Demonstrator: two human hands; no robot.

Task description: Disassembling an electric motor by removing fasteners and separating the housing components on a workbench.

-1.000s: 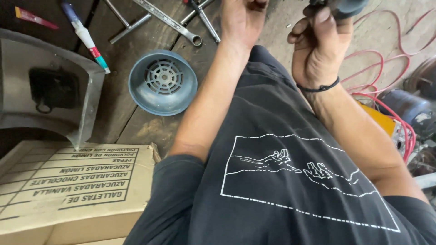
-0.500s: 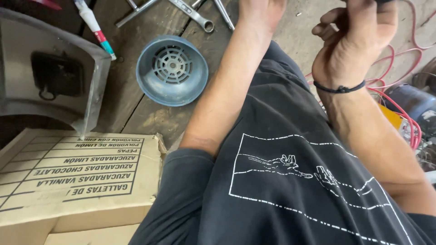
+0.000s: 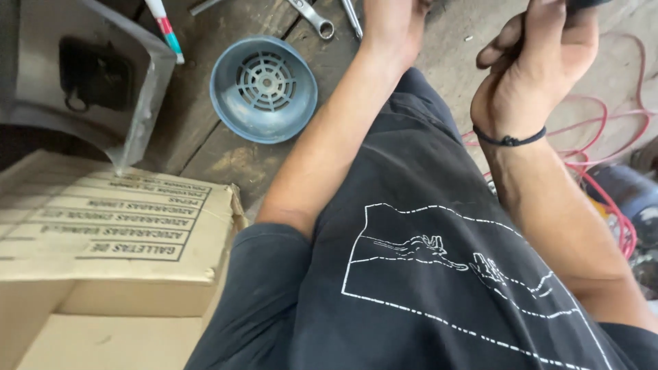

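My right hand (image 3: 538,75) is raised at the top right, fingers (image 3: 507,48) curled tight around a dark object (image 3: 582,4) that pokes out at the very top edge. Only a sliver of it shows, so I cannot tell what it is. A black cord bracelet (image 3: 510,140) sits on that wrist.

My left hand (image 3: 391,27) reaches forward and runs out of view at the top; its fingers are cut off, so I cannot tell whether they are spread or closed. It lies just beside the ring end of a metal wrench (image 3: 314,19) on the wooden workbench (image 3: 219,154).

Further left on the bench sits a round blue-grey vented cover (image 3: 263,89), hollow side up, well apart from both hands. A cardboard box (image 3: 103,233) stands at the near left edge, a grey metal housing (image 3: 82,75) behind it. Red wire (image 3: 603,185) loops on the floor to my right.
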